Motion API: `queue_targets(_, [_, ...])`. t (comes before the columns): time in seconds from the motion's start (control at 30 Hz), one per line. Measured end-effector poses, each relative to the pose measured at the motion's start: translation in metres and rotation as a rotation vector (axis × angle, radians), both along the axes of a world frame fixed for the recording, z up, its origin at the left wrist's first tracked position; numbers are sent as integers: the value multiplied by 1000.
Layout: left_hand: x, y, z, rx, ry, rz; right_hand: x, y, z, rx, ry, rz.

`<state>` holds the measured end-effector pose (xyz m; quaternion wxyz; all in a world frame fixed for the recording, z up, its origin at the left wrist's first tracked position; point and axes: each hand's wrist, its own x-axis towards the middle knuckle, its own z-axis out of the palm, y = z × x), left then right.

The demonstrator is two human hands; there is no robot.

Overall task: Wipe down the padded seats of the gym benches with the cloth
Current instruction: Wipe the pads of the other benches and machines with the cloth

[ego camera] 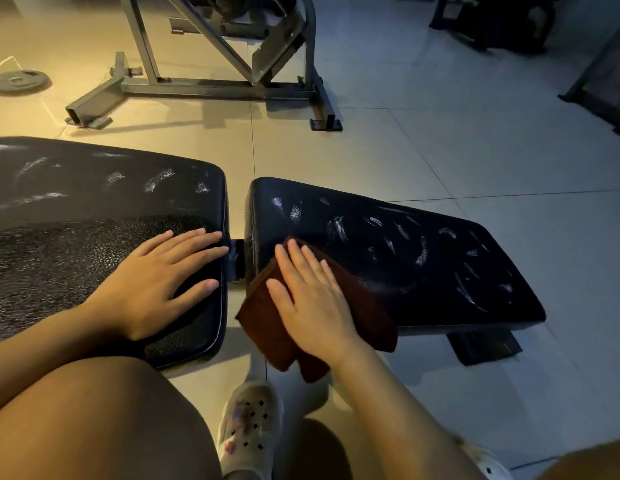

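At the centre of the frame, the straight, spread fingers of the right hand [310,299] press flat on a folded dark brown cloth [367,317], grasping nothing; the palm pins the cloth against the near-left corner of the right-hand bench pad [423,258]. The cloth's lower edge hangs over the pad's near side, which suggests the hand is working along the edge next to the gap between the pads. A flat palm like this spreads pressure over the fold, which suits rubbing rather than carrying.

Just left of that gap, the left hand [159,275] lies open too, fingers extended and slightly fanned on the right end of the left-hand bench pad [94,216], fingertips reaching its stitched edge. It holds nothing; it looks placed there to brace the body while the other arm wipes.

Both black pads carry pale scuffs and streaks, thickest across the right pad's upper surface, so most of that seat appears unwiped. The left pad's near half shows a pebbled sheen under warm light.

Lower in the frame are the person's bare knee [104,417] and a perforated clog [249,431] on the tiled floor [423,150]. In the upper left stand a grey machine frame [211,88] and a weight plate [19,80].
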<state>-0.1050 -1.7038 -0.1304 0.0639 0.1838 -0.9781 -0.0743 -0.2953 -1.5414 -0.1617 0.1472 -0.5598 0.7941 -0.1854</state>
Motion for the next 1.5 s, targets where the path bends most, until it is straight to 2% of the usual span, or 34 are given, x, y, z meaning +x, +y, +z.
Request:
queue_targets(0.07, [0, 1, 0, -4, 8, -2, -21, 18, -9, 39, 5, -64])
queue_targets(0.17, [0, 0, 0, -11, 17, 2, -65, 35, -24, 142, 22, -281])
queue_targets(0.33, [0, -1, -2, -8, 20, 5, -93, 18, -26, 218, -39, -495])
queue_targets(0.4, [0, -1, -3, -10, 17, 2, -76, 14, -19, 165, -36, -434])
queue_targets(0.53, [0, 0, -3, -9, 20, -1, -34, 30, -9, 44, -13, -89])
queue_targets(0.6, [1, 0, -2, -13, 20, -2, -34, 33, -9, 36, -18, -54])
queue_targets(0.67, [0, -1, -3, -18, 23, -3, -49, 29, -15, 35, -12, -147])
queue_targets(0.77, [0, 1, -3, -15, 38, -1, -82, 20, -26, 114, -64, -455])
queue_targets(0.83, [-1, 1, -3, -10, 45, -2, -98, 16, -30, 164, -90, -581])
queue_targets(0.97, [0, 0, -3, -17, 36, 10, -86, 12, -25, 161, -43, -542])
queue_targets(1.17, [0, 0, -2, -16, 26, 7, 1, -6, -5, -17, 2, -157])
queue_targets(1.27, [1, 0, -2, 2, 28, 4, -5, -2, -5, -25, -22, -93])
queue_targets(1.5, [-1, 0, -3, -21, 52, 4, -103, 32, -30, 179, -48, -511])
